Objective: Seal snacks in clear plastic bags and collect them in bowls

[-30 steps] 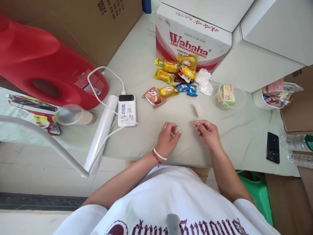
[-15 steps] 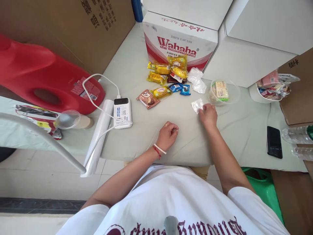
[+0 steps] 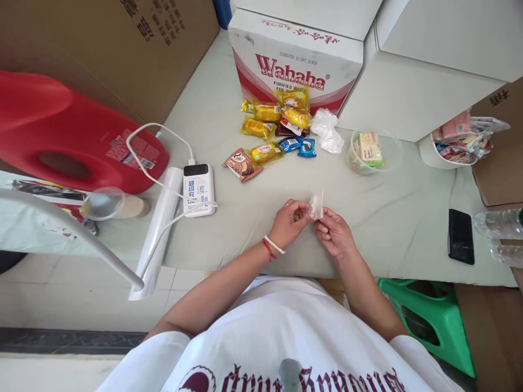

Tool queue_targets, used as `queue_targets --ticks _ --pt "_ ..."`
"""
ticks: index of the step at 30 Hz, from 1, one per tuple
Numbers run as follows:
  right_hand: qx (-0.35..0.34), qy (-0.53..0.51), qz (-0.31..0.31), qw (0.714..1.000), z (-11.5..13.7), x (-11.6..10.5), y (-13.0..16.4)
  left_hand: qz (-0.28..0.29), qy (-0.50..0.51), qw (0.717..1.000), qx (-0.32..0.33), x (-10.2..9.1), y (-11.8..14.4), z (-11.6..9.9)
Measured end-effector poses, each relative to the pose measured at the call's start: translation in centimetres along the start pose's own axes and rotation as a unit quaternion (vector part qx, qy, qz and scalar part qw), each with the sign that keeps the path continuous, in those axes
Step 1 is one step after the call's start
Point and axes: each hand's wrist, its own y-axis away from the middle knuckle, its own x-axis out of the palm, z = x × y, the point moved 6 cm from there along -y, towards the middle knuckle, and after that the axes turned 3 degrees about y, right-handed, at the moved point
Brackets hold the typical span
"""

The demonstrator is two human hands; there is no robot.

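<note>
A small clear plastic bag (image 3: pixel 316 203) is pinched between both my hands, raised just over the cloth near the front of the table. My left hand (image 3: pixel 289 222), with a ring and two bracelets, grips its left edge. My right hand (image 3: pixel 334 230) holds the lower right edge between thumb and fingers. Beyond them lie several yellow-wrapped snack cakes (image 3: pixel 267 110), a brown packet (image 3: pixel 242 164), blue packets (image 3: pixel 299 146) and crumpled clear plastic (image 3: pixel 327 130). A clear round tub (image 3: pixel 373 153) with a green and cream packet inside stands to the right.
At left are a red jug (image 3: pixel 81 130), a power bank (image 3: pixel 198 189) with a white cable, a plastic roll (image 3: pixel 157 234) and a tipped cup (image 3: pixel 118 204). A Wahaba carton (image 3: pixel 294 60) stands behind. On the right are a white bowl (image 3: pixel 445 155), a phone (image 3: pixel 461 237) and bottles (image 3: pixel 498 223).
My right hand has lifted the small plastic bag from beside the tub and brought it left, toward me. My left hand has moved slightly right and taken hold of it too.
</note>
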Motion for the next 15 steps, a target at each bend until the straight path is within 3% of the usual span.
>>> queue_targets --ticks 6,9,13,15 --pt "0.002 0.002 -0.053 0.999 1.0 -2.6 0.9 0.019 0.019 0.999 -0.045 -1.2 0.1 1.0" --pt "0.028 0.026 -0.043 0.998 1.5 -3.7 1.8 0.032 0.028 0.997 -0.067 -2.4 0.4 1.1" --pt "0.072 0.063 -0.013 0.995 0.9 -4.4 2.8 0.051 0.008 0.999 -0.017 -3.6 0.8 -0.2" --pt "0.046 0.131 -0.030 0.990 0.8 -4.8 3.0 0.055 0.033 0.998 -0.009 -4.0 1.1 -0.6"
